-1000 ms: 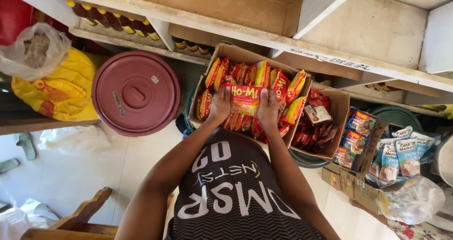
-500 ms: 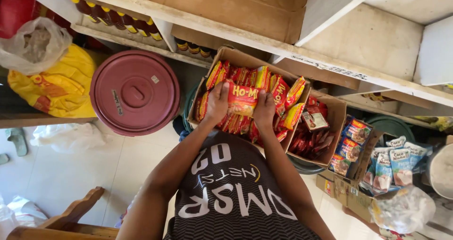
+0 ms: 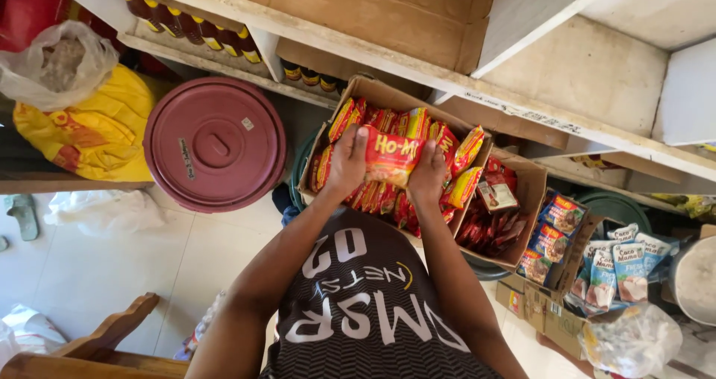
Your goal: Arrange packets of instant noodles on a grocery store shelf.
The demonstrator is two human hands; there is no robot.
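My left hand (image 3: 347, 160) and right hand (image 3: 429, 176) pinch red noodle packet (image 3: 389, 156) by side edges, above box (image 3: 514, 207) of packets. Light, crinkly, slippery, brittle inside; grip seams, don't squeeze.

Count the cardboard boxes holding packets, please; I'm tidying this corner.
3, though others may be hidden. One box of red-yellow packets under the hands, one box of dark red packets to its right, one box of blue packets further right.

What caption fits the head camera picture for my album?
Left hand and right hand hold a red-and-yellow snack packet above an open cardboard box.
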